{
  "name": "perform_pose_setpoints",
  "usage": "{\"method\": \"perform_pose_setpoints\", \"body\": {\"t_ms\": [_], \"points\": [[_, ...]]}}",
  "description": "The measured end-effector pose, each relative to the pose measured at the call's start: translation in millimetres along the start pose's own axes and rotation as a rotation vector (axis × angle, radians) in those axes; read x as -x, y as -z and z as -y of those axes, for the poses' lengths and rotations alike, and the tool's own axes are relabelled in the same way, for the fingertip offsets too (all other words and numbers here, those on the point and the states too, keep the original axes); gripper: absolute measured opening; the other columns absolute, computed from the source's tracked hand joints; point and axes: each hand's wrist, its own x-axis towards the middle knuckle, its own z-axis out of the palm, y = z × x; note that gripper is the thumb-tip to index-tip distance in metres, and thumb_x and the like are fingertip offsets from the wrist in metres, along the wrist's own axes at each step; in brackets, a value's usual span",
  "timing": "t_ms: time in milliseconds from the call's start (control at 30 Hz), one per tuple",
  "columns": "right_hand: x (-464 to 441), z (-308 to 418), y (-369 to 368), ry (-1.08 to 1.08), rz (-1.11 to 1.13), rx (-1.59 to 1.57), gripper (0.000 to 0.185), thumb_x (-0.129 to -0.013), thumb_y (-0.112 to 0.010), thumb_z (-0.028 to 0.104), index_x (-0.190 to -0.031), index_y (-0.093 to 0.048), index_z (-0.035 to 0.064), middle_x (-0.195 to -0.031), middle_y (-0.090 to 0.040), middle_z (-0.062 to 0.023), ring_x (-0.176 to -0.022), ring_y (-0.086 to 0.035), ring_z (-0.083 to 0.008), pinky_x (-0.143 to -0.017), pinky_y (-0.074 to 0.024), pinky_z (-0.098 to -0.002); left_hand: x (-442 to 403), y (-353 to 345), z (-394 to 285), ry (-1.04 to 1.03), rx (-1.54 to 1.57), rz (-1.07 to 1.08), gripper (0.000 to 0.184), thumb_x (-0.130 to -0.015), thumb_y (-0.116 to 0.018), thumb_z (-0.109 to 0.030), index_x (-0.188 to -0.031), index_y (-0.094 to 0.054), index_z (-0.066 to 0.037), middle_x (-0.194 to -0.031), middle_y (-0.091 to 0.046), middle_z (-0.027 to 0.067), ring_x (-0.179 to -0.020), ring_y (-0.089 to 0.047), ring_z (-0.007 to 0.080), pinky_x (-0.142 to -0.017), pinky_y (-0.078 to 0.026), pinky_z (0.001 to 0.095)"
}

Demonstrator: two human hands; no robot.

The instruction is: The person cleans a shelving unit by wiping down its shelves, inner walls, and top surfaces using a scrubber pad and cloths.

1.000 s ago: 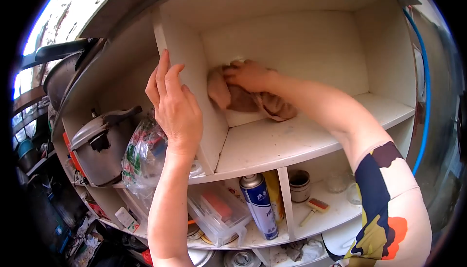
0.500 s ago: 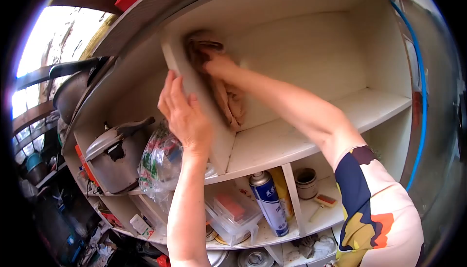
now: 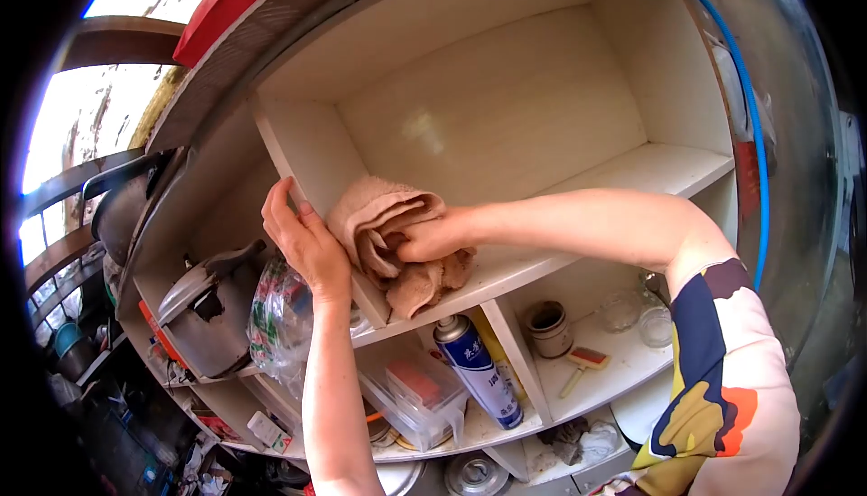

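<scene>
My right hand [image 3: 435, 236] grips a crumpled brown cloth [image 3: 384, 216] at the front lower left corner of the upper compartment. The cloth lies against the white divider [image 3: 312, 144], and part of it hangs over the shelf edge [image 3: 542, 270]. Just left of the cloth, my left hand [image 3: 310, 248] rests at the divider's front edge, fingers apart and pointing up, with nothing seen in it. The fingertips of my right hand are hidden in the folds.
A dented metal pot [image 3: 212, 315] and a plastic bag [image 3: 278, 315] stand left. Below are a clear plastic box [image 3: 415, 397], a blue spray can [image 3: 479, 369], a jar [image 3: 548, 329] and a small brush [image 3: 585, 360]. A blue hose [image 3: 748, 107] hangs right.
My right hand has brought the cloth down from the upper part of the divider to its front lower corner. My left hand has slid lower along the divider's edge. The view has shifted.
</scene>
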Motion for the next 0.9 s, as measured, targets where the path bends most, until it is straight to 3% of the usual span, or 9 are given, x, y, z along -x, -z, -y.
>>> {"method": "perform_pose_setpoints", "body": {"t_ms": [67,100,133,233,400,467,667,733,900], "points": [[1.0,-6.9,8.1,0.029,0.030,0.311,0.034,-0.083,-0.055,0.009,-0.116,-0.061,0.0040,-0.118,-0.063,-0.0128,-0.111,-0.059,-0.0242,-0.096,-0.0447,-0.0333,-2.0,-0.9,-0.4,-0.029,-0.056,0.040,0.033,-0.092,-0.049,-0.005,-0.125,-0.051,-0.002,-0.125,-0.052,0.0154,-0.117,-0.046,0.0343,-0.099,-0.037,0.0424],[1.8,4.4,18.5,-0.148,-0.010,0.100,0.034,-0.083,-0.057,0.011,-0.116,-0.061,0.0042,-0.120,-0.063,-0.0118,-0.111,-0.058,-0.0246,-0.093,-0.0471,-0.0333,-2.3,-0.2,-1.9,-0.027,-0.060,0.042,0.033,-0.092,-0.049,-0.005,-0.125,-0.051,-0.002,-0.125,-0.052,0.0154,-0.117,-0.046,0.0343,-0.099,-0.037,0.0424],[-8.4,-3.1,24.7,-0.122,-0.049,0.284,0.034,-0.084,-0.055,0.011,-0.118,-0.059,0.0065,-0.110,-0.064,-0.0151,-0.099,-0.062,-0.0300,-0.086,-0.0517,-0.0357,-2.4,-0.4,-4.0,-0.020,-0.088,0.046,0.034,-0.091,-0.050,-0.005,-0.125,-0.051,-0.003,-0.126,-0.051,0.0147,-0.117,-0.046,0.0347,-0.098,-0.038,0.0431],[-22.6,-25.4,26.0,0.049,-0.398,0.474,0.040,-0.082,-0.059,0.012,-0.122,-0.056,0.0063,-0.112,-0.062,-0.0166,-0.090,-0.062,-0.0366,-0.077,-0.0531,-0.0412,-1.8,-0.5,-6.4,-0.007,-0.132,0.053,0.035,-0.091,-0.050,-0.004,-0.127,-0.050,-0.004,-0.126,-0.051,0.0143,-0.117,-0.046,0.0345,-0.098,-0.038,0.0430],[-88.5,-121.6,46.5,0.204,-0.495,0.912,0.043,-0.085,-0.060,0.021,-0.125,-0.056,0.0036,-0.129,-0.053,-0.0146,-0.117,-0.051,-0.0323,-0.089,-0.0492,-0.0409,-1.2,1.4,-6.7,-0.024,-0.164,0.065,0.037,-0.091,-0.049,-0.004,-0.128,-0.050,-0.005,-0.126,-0.051,0.0143,-0.117,-0.047,0.0343,-0.098,-0.039,0.0423],[-101.2,-159.6,63.4,0.028,-0.523,1.129,0.048,-0.088,-0.056,0.021,-0.132,-0.051,0.0043,-0.134,-0.050,-0.0138,-0.120,-0.050,-0.0330,-0.094,-0.0466,-0.0396,-2.3,0.4,-7.2,-0.053,-0.181,0.069,0.037,-0.091,-0.050,-0.003,-0.128,-0.050,-0.006,-0.127,-0.051,0.0145,-0.116,-0.047,0.0344,-0.097,-0.040,0.0426],[-41.3,-151.4,113.8,-0.217,-0.735,0.618,0.038,-0.090,-0.051,0.024,-0.121,-0.061,0.0050,-0.129,-0.054,-0.0168,-0.109,-0.055,-0.0386,-0.092,-0.0464,-0.0435,-5.5,1.0,-0.5,-0.153,-0.288,0.068,0.037,-0.090,-0.051,-0.002,-0.126,-0.054,-0.006,-0.124,-0.055,0.0143,-0.116,-0.048,0.0332,-0.100,-0.037,0.0424],[0.1,-130.4,138.1,-0.319,-0.536,1.155,0.041,-0.094,-0.046,0.030,-0.127,-0.057,0.0094,-0.126,-0.055,-0.0177,-0.103,-0.056,-0.0391,-0.091,-0.0471,-0.0445,-5.5,0.4,0.8,-0.161,-0.307,0.072,0.036,-0.092,-0.050,-0.004,-0.127,-0.054,-0.007,-0.125,-0.055,0.0137,-0.117,-0.048,0.0324,-0.100,-0.037,0.0421],[72.4,-190.5,206.8,-0.337,-0.813,1.404,0.044,-0.098,-0.043,0.033,-0.139,-0.046,0.0191,-0.123,-0.056,-0.0194,-0.098,-0.058,-0.0399,-0.089,-0.0491,-0.0434,-4.1,0.0,2.0,-0.179,-0.335,0.066,0.035,-0.094,-0.048,-0.008,-0.128,-0.054,-0.007,-0.126,-0.055,0.0133,-0.118,-0.048,0.0315,-0.101,-0.037,0.0411]]}}
